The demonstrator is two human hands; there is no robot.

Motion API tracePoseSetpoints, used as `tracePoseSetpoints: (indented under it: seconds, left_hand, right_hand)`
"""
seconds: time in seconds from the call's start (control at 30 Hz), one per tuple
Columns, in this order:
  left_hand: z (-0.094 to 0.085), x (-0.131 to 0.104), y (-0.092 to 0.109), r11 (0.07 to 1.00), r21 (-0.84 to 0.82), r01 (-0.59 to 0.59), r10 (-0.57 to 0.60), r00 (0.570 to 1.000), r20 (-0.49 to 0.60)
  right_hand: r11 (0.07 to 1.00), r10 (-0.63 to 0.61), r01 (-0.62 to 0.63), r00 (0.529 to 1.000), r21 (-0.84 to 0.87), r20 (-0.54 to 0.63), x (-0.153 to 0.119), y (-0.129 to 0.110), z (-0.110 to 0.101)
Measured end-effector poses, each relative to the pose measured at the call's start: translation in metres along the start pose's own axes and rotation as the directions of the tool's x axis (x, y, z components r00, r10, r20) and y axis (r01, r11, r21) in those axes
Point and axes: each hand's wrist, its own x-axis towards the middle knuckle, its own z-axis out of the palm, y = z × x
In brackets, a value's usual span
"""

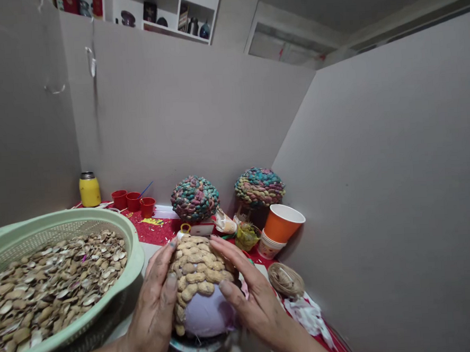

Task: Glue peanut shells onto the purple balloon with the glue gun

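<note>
Between my two hands sits a lilac balloon (209,313), its top and left side covered with rows of peanut shells (198,258). My left hand (157,303) lies along its left side, fingers closed round the shells. On the right, my right hand (252,292) curves over the shells, its thumb by the edge of the bare lilac part. The balloon rests on a round, pale-rimmed dish (198,349), mostly hidden below it. Left of my hands stands a green colander (133,246) holding many loose shell halves (62,287).
Two painted shell-covered balls (195,198) stand at the back. Red cups (133,201) and a yellow flask (89,190) are back left. To the right are an orange paper bucket (281,227), a coil of twine (286,280) and white tissue (309,312). Grey panels (186,104) enclose the table.
</note>
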Motion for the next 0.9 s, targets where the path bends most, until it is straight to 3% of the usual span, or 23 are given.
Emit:
tracePoseSetpoints:
  seconds: [0.23, 0.4, 0.5, 0.6, 0.77, 0.9]
  left_hand:
    - [-0.001, 0.003, 0.001, 0.998, -0.001, 0.069, -0.069, 0.998, -0.011]
    - [-0.001, 0.007, 0.004, 0.996, 0.021, 0.087, -0.087, 0.996, -0.002]
    - [-0.002, 0.008, 0.005, 0.995, 0.019, 0.095, -0.095, 0.995, -0.001]
    - [-0.004, 0.010, 0.006, 0.995, 0.026, 0.093, -0.093, 0.996, 0.005]
    - [-0.005, 0.013, 0.008, 0.997, 0.045, 0.065, -0.066, 0.998, 0.023]
    - [-0.006, 0.016, 0.011, 0.995, 0.072, 0.065, -0.068, 0.997, 0.027]
  right_hand:
    - [0.993, 0.114, -0.116, 0.989, -0.020, -0.089, -0.005, 0.007, -0.010]
    - [0.959, 0.199, -0.229, 0.963, -0.168, -0.181, -0.014, 0.021, -0.030]
    - [0.888, 0.280, -0.277, 0.959, -0.368, -0.046, -0.021, 0.030, -0.045]
    - [0.789, 0.420, -0.311, 0.903, -0.530, 0.096, -0.033, 0.034, -0.057]
    - [0.693, 0.556, -0.361, 0.819, -0.624, 0.143, -0.053, 0.034, -0.056]
    - [0.651, 0.607, -0.376, 0.780, -0.659, 0.154, -0.064, 0.033, -0.049]
